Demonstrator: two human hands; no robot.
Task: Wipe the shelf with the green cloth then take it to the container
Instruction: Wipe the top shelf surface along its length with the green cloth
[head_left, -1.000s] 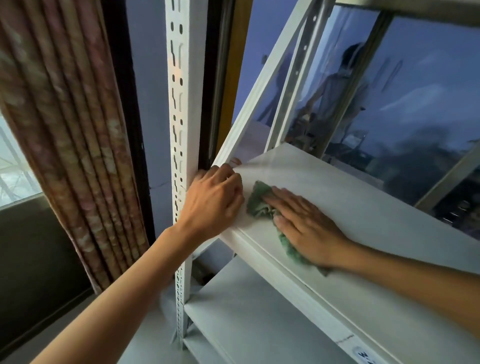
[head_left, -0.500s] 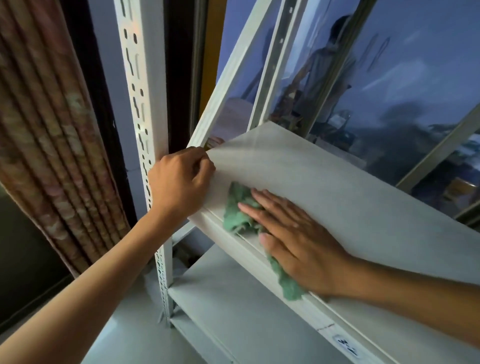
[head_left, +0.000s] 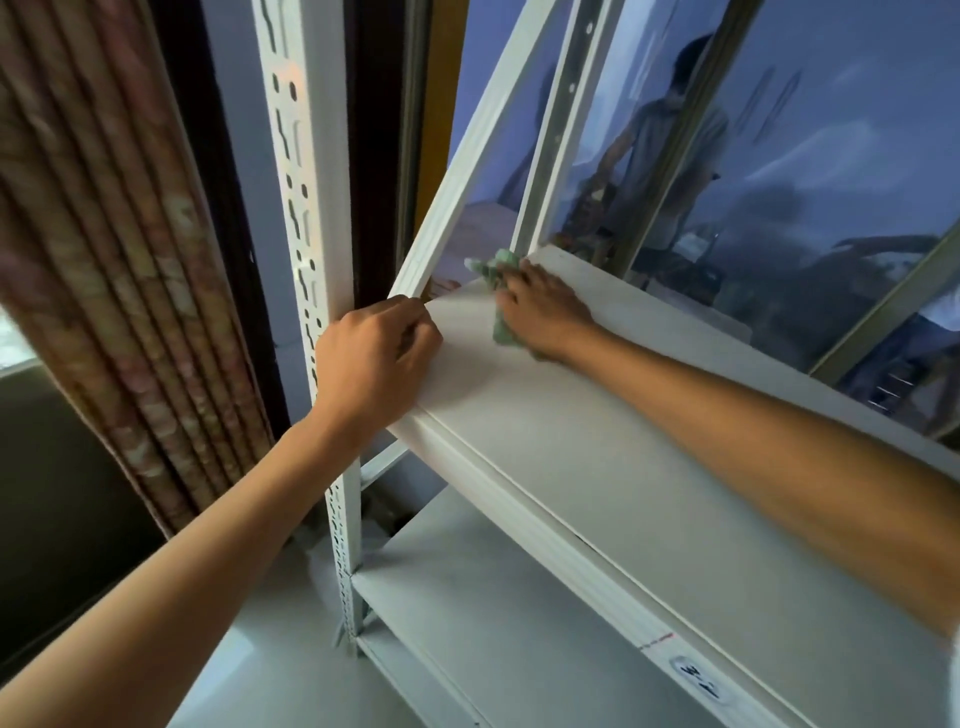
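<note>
The white shelf (head_left: 597, 457) runs from the middle to the lower right. My right hand (head_left: 545, 312) lies flat on the green cloth (head_left: 501, 332), pressing it onto the shelf's far left corner. Crumpled green fabric pokes out past my fingertips and under my palm. My left hand (head_left: 374, 364) is curled around the shelf's near left corner, beside the perforated white upright (head_left: 306, 249). No container is in view.
A lower white shelf (head_left: 509, 639) sits beneath. A window pane (head_left: 779, 156) stands right behind the shelf, with white diagonal frame bars (head_left: 467, 166). A patterned curtain (head_left: 104, 234) hangs at the left. The floor (head_left: 270, 686) shows at the bottom left.
My right hand has slid the green cloth from the shelf's front edge to its far left corner. My left hand keeps its grip on the near corner.
</note>
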